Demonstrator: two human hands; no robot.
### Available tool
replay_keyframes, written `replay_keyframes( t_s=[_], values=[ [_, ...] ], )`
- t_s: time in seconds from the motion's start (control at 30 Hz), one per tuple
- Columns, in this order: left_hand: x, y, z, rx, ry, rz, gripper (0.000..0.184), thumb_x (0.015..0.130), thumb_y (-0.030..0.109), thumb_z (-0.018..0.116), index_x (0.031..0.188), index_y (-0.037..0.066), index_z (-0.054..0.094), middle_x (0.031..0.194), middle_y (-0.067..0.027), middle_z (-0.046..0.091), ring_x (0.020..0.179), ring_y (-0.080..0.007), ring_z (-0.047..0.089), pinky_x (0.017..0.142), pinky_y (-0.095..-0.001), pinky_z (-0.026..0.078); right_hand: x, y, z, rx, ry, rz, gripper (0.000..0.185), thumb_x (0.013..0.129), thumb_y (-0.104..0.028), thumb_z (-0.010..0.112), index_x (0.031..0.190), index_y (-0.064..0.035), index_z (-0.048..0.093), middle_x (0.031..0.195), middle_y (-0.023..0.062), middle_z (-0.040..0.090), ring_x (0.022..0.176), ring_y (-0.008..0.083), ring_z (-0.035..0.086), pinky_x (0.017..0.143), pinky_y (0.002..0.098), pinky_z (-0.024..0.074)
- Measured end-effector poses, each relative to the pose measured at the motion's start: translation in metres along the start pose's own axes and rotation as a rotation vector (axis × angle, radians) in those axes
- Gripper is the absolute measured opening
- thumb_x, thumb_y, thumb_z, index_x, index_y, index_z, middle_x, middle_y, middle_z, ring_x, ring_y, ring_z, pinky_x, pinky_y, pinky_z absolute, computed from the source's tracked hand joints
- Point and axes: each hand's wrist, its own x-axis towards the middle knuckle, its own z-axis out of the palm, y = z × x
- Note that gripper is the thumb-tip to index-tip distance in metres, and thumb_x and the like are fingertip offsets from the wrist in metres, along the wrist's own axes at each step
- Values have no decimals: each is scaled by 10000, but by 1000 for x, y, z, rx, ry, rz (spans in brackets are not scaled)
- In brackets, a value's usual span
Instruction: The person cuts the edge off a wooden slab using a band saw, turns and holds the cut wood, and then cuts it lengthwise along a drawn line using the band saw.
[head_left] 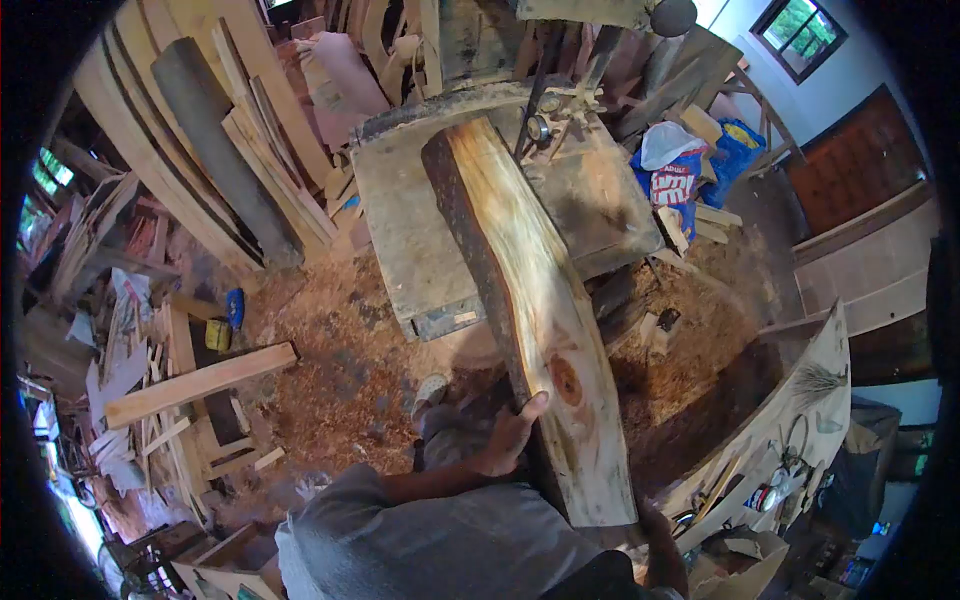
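A long, thick wood slab [545, 300] with a bark edge along its left side and a dark knot lies with its far part on a machine table [400, 230]. Its near end juts out over the table's front edge toward my body. My left hand [507, 440] is closed on the bark edge, thumb on top and the other fingers mostly hidden below. At the slab's near right corner is my right hand [655, 535], wrapped against the end, its fingers largely out of sight. Beside the slab's far end stands a round metal guide [539, 128] of what looks like a bandsaw.
Tall boards [170, 150] lean at the left. A squared beam [200, 384] lies across scrap wood. Sawdust [330, 340] covers the floor. Printed sacks [676, 175] and offcuts sit at the right, near a curved panel [790, 410] with tools beside it.
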Motion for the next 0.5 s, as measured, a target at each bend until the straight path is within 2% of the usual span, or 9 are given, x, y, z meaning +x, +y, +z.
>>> replay_keyframes(
  t_s=[0.07, 0.17, 0.2, 0.27, 0.4, 0.5],
  values=[
    [0, 2, 4, -2, -11, -2, 636, 910, 421, 717, 1352, -10, 562, 1267, -120, 637, 1147, -230, 607, 973, -391, 494, 5, -14, -5, -187, -97, 308, 673, 1008, -350, 498, 1605, -135, 275, 1486, 270, 497, 1349, 384, 500, 1117, 450, 395],
    [6, -4, 6, -5, -30, 15, 664, 909, 435, 714, 1360, -22, 544, 1287, -129, 618, 1165, -233, 598, 987, -395, 489, 19, 22, -6, 150, -24, 381, 620, 1025, -444, 448, 1588, -227, 304, 1416, 296, 549, 1274, 463, 543, 1085, 480, 413],
    [9, -9, 5, -7, -32, 17, 672, 908, 439, 714, 1362, -25, 540, 1291, -132, 614, 1168, -234, 596, 991, -396, 488, 16, 30, -8, 88, -13, 330, 640, 1020, -528, 411, 1572, -211, 349, 1423, 298, 542, 1269, 467, 547, 1097, 482, 399],
    [18, -21, 2, 47, 72, -11, 681, 905, 444, 714, 1358, -33, 539, 1285, -132, 616, 1170, -235, 591, 998, -397, 484, 12, 37, -11, 27, -2, 281, 684, 1015, -613, 374, 1557, -195, 394, 1430, 300, 535, 1264, 471, 551, 1109, 485, 384],
    [25, -27, 3, 74, 87, 54, 705, 897, 461, 719, 1348, -51, 539, 1274, -131, 618, 1161, -233, 585, 1006, -386, 473, 15, 11, -18, 74, 21, 306, 671, 1041, -598, 333, 1530, -150, 435, 1419, 224, 555, 1264, 389, 536, 1118, 450, 372],
    [33, -31, 2, 81, 13, 142, 676, 916, 444, 707, 1342, -54, 541, 1265, -130, 620, 1156, -222, 578, 1003, -374, 467, 11, -24, -21, 203, 37, 330, 671, 1061, -588, 302, 1510, -117, 467, 1411, 166, 569, 1263, 328, 524, 1124, 424, 363]
  ],
)
